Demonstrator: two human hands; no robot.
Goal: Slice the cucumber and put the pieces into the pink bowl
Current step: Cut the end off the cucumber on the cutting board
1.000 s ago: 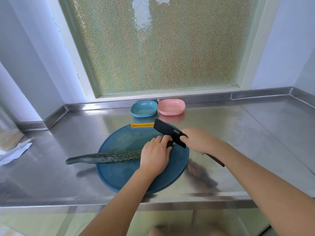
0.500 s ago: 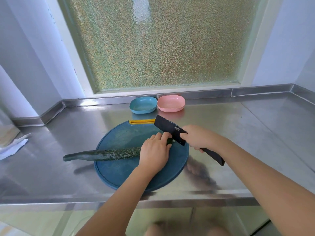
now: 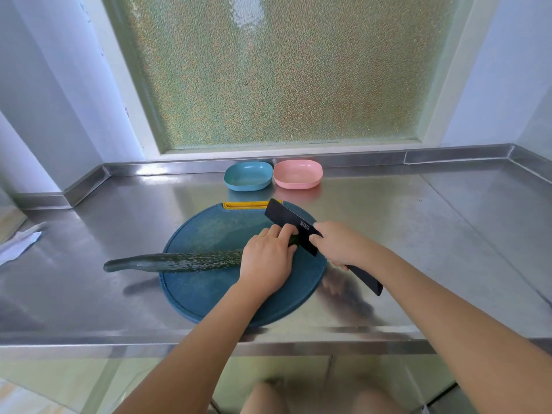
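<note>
The cucumber (image 3: 179,262) is dark green, flecked with pale speckles, and plainer and darker at its left tip. The cutting board (image 3: 209,294) is deep teal blue, with a yellow strip (image 3: 243,205) on its far edge. The knife (image 3: 286,222) is black in blade and handle, with a small pale label on the blade. Of the two plain far bowls, the left is a blue bowl (image 3: 248,176), the right the pink bowl (image 3: 297,174). The table (image 3: 418,234) is silver steel, tinted faintly pink and blue beneath the bowls. The window glass (image 3: 283,70) is pebbled green-gold. The paper (image 3: 18,245) at the left is white.
</note>
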